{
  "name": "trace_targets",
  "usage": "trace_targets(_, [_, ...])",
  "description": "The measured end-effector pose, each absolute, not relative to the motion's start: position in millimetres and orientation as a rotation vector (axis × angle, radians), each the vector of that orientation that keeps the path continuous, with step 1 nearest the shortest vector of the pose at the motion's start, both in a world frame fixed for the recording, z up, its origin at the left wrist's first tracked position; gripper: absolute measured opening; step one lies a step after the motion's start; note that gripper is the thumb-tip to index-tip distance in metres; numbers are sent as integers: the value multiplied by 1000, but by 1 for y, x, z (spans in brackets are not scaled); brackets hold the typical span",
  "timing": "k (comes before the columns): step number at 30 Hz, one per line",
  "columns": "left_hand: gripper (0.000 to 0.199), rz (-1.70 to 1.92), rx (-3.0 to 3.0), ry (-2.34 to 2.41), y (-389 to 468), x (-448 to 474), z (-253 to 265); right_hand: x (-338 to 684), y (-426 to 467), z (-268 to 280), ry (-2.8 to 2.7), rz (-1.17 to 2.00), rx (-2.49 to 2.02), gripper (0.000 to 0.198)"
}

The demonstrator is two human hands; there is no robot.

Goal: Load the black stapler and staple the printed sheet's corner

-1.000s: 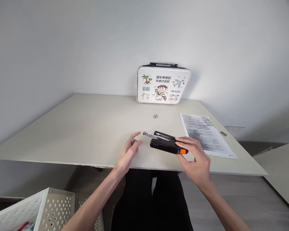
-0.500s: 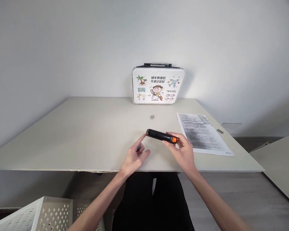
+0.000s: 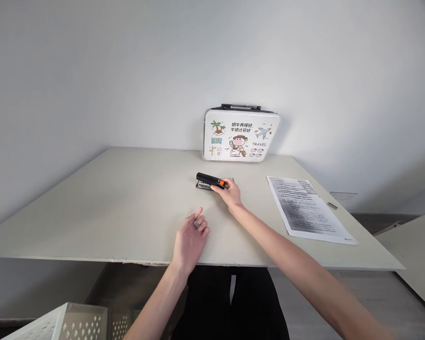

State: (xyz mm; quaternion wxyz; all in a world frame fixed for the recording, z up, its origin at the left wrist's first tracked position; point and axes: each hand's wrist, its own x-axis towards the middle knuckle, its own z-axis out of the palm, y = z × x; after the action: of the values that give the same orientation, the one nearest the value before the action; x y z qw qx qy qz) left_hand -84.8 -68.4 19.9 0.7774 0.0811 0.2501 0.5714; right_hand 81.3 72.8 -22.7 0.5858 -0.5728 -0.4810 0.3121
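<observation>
My right hand [image 3: 230, 192] grips a black stapler [image 3: 208, 179] by its rear end, beside the orange part. The stapler points left over the table, its metal lower part showing under the black top; whether it touches the table I cannot tell. My left hand [image 3: 191, 238] is turned palm up nearer the table's front edge, fingers curled round a small grey piece [image 3: 196, 224] that looks like a strip of staples. Behind my right hand, another small grey piece [image 3: 233, 180] on the table is mostly hidden.
A white case [image 3: 241, 137] with cartoon prints and a black handle stands against the wall at the back of the table [image 3: 92, 212]. A printed sheet [image 3: 308, 208] lies to the right. White perforated baskets [image 3: 85, 323] are below at the lower left.
My right hand has carried the stapler forward and left, away from my left hand. The left hand's extended index finger has left the stapler's tip, and that hand has turned palm up.
</observation>
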Motion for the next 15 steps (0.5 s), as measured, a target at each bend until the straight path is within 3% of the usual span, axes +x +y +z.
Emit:
trace_targets(10, [19, 1259, 205, 560, -70, -86, 18, 73, 125, -13, -1395, 565, -1420, 27])
trace_targets(15, [19, 1262, 203, 593, -68, -85, 18, 67, 76, 10, -1545, 407, -1293, 36])
